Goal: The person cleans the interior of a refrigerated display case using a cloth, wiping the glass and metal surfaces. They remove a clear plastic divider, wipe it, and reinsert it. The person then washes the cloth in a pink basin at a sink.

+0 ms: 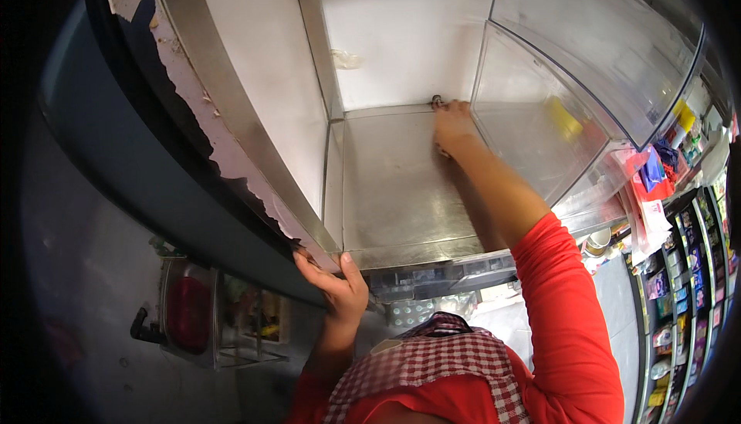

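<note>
My right hand point(454, 125) reaches deep over a stainless-steel shelf point(399, 186), to its back edge where it meets a white wall panel point(399, 41). At my fingertips a small dark object point(437, 100) sits against that panel; its kind is unclear. The back of the hand faces me, so whatever lies under the palm is hidden. Nearer to me, my left hand point(338, 285) grips the lower front corner of the metal frame post point(278, 186), thumb on one side and fingers around the other.
Clear plastic bins point(532, 111) stand right of my right arm. A torn pale covering point(191, 88) runs along the left post, beside a dark curved panel point(145, 181). Stocked store shelves point(677, 285) are at far right. A metal cart point(197, 314) stands on the floor at lower left.
</note>
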### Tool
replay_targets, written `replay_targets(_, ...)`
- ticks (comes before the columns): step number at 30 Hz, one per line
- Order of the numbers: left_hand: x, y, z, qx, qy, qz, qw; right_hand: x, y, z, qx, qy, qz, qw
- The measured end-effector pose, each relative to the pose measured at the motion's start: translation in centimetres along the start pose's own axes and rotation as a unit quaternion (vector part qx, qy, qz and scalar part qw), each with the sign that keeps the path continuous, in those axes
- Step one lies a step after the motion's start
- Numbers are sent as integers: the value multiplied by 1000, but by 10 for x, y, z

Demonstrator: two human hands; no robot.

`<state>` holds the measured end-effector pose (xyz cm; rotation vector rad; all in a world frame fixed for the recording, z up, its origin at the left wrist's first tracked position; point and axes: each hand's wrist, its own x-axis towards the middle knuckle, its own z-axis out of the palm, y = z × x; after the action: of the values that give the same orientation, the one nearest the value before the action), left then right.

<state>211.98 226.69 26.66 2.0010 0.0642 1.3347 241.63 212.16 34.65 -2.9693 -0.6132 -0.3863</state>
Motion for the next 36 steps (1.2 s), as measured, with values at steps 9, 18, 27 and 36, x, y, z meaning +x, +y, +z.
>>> replay_targets(9, -2, -4, 6, -18, -20, 0, 1000, 31, 14, 10, -99, -34, 52, 993)
replay_targets(18, -6, -6, 5, -24, 10, 7, 1000, 50, -34, 29, -106, -7, 51, 993)
replay_targets(27, -1, 0, 8, -37, 12, 4, 999, 46, -72, 7, -69, 25, -108, 991)
replay_targets(36, -2, -6, 7, -23, 11, 14, 1000, 33, -16, 18, -123, 26, -32, 991)
